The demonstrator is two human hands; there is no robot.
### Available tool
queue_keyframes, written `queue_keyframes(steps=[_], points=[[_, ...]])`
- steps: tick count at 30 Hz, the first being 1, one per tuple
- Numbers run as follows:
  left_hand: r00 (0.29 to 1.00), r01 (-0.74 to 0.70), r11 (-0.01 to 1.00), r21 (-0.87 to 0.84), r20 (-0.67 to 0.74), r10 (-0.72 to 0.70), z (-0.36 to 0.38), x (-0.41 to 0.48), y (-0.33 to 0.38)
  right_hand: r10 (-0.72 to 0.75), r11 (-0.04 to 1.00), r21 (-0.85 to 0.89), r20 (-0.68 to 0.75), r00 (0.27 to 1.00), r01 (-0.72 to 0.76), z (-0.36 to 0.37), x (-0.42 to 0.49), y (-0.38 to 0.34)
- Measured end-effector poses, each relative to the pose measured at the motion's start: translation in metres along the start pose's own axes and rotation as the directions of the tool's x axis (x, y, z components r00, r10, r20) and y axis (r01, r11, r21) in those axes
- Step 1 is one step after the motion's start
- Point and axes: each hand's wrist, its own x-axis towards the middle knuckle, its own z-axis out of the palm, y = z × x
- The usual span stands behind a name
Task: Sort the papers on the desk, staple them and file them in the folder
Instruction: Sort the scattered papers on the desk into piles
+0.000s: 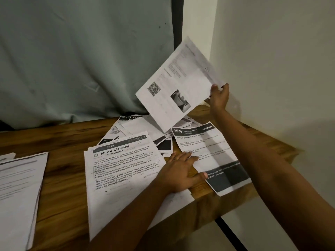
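A stack of printed papers [18,196] is seen nearest, at the left front edge of the wooden desk [63,178]. The desk is set in a corner, with a grey-green curtain [81,60] behind and a white wall [272,51] to the right. A loose heap of sheets [137,127] is spread mid-desk, with a "Mirror Cleaning" sheet [123,169] and a "Dressing Table" sheet [208,145] lying in front. The left hand [179,171] is laid flat across both, fingers straight. A QR-coded sheet [177,84] is held tilted above the heap, pinched at one corner by the right hand [219,96].
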Motion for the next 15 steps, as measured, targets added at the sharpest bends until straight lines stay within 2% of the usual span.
queue_keyframes(steps=[5,8,10,12,15], points=[[1.0,0.013,0.999,0.049,-0.012,-0.012,0.0,0.001,-0.001,0.099,0.978,0.197,-0.169,0.981,-0.065,-0.045,0.001,-0.033],[0.99,-0.025,0.998,0.066,-0.135,0.033,-0.004,-0.004,0.003,0.189,0.961,0.246,-0.237,0.953,-0.129,-0.071,-0.008,-0.044],[0.959,-0.035,0.999,-0.016,-0.283,0.029,-0.011,-0.012,0.011,0.243,0.942,0.29,-0.239,0.94,-0.17,-0.085,-0.018,-0.048],[0.871,-0.04,0.982,-0.186,-0.488,-0.057,-0.027,-0.021,0.018,0.275,0.934,0.293,-0.223,0.935,-0.204,-0.095,-0.025,-0.05],[0.626,-0.104,0.932,-0.347,-0.751,-0.209,-0.064,-0.031,0.016,0.273,0.948,0.216,-0.168,0.947,-0.234,-0.102,-0.037,-0.052]])
